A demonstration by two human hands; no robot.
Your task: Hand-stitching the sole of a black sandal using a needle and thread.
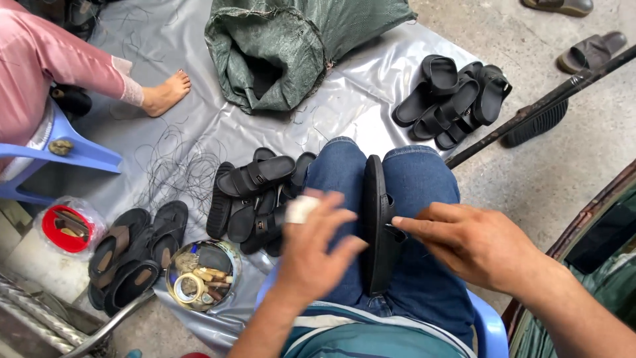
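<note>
The black sandal point(375, 225) stands on edge between your knees, clamped by your jeans point(417, 192). Your right hand point(477, 245) pinches its strap buckle, while your left hand point(315, 248) hovers open-fingered just beside it — thumb bandaged. You seem mid-stitch or mid-trim on the strap — the next move likely needs a steady hold there.

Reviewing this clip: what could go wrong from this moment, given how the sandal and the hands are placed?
The black sandal stands on edge, clamped between the knees; it could tip or slip as the right hand works its strap. The left hand, one finger wrapped in white, hovers blurred close by and might get pinched. Loose black threads on the sheet could snag feet.
</note>
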